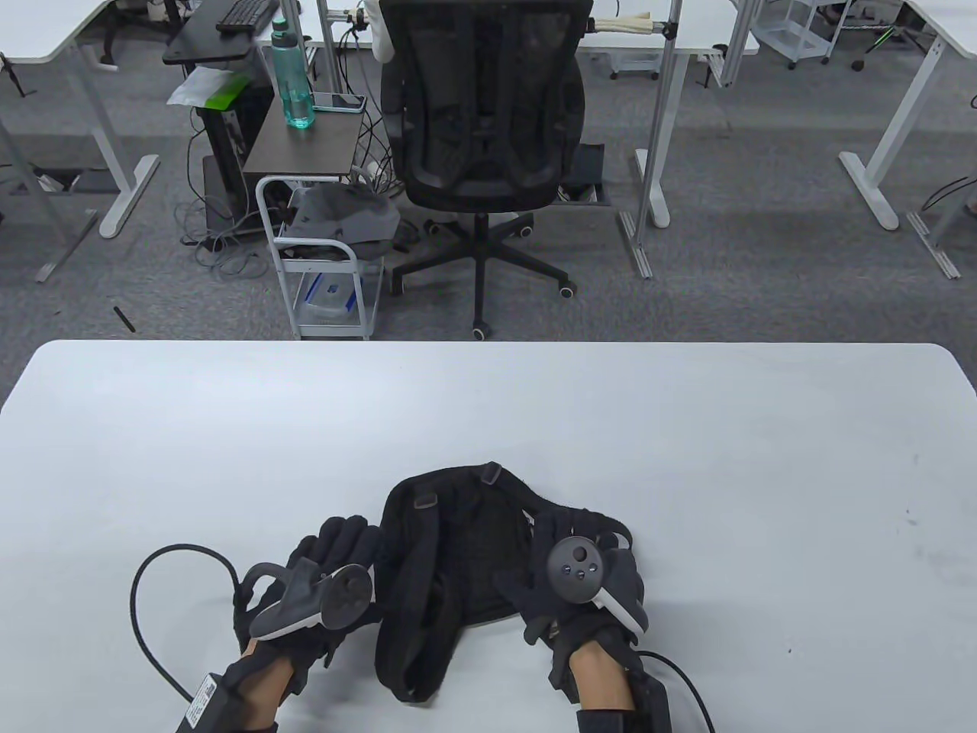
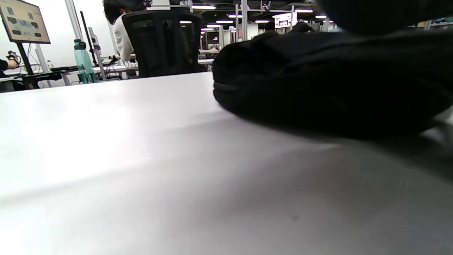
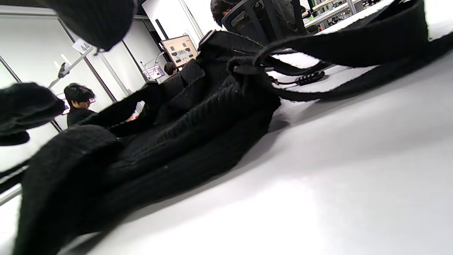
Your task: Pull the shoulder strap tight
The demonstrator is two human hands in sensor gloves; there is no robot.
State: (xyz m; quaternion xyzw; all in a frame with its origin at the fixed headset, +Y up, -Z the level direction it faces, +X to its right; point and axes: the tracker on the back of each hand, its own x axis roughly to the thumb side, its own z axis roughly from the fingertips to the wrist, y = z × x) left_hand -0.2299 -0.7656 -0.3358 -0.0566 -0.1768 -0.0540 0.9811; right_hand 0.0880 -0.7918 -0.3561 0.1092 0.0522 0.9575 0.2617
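A black backpack [image 1: 450,550] lies flat on the white table [image 1: 687,458] near its front edge, straps facing up. One padded shoulder strap [image 1: 404,611] loops down its left side; thinner straps [image 1: 588,519] trail off at the right. My left hand [image 1: 343,538] lies against the bag's left edge, fingers stretched out, holding nothing I can see. My right hand [image 1: 569,534] rests spread on the bag's right side. The left wrist view shows the bag [image 2: 318,81] to the right. The right wrist view shows the bag [image 3: 198,120], a webbing strap [image 3: 354,46] and hanging fingers [image 3: 99,17].
A black glove cable [image 1: 145,603] loops on the table left of my left hand. Past the table's far edge stand an office chair [image 1: 481,114] and a white cart [image 1: 320,259]. Bare table spreads to both sides and beyond the bag.
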